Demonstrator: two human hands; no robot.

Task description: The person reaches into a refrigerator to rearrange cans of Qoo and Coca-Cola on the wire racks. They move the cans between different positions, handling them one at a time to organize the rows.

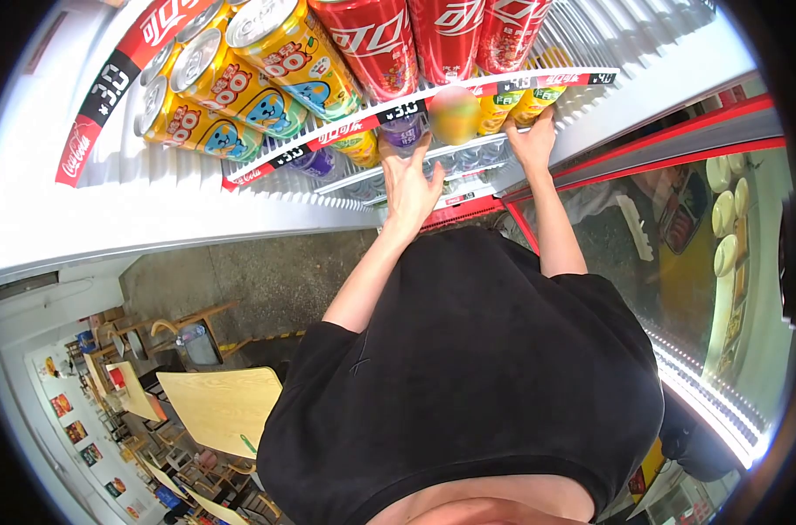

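My left hand (pixel 408 185) is raised to the front of a fridge shelf, its fingers apart and their tips beside a purple can (pixel 403 133). My right hand (pixel 533 142) reaches up to the yellow drinks (pixel 531 103) at the right end of that shelf, fingers apart, with the tips partly hidden against them. A blurred round patch covers something between the hands. On the shelf above stand red cans (pixel 371 48) and yellow cans (pixel 297 66), behind a strip of price labels (pixel 402 110).
Lower wire shelves (pixel 472 159) hold clear bottles. An open, red-edged glass door (pixel 625 214) stands on the right. Behind and to the left are a wooden table (pixel 223 407), a chair (pixel 198 344) and more furniture on a grey floor.
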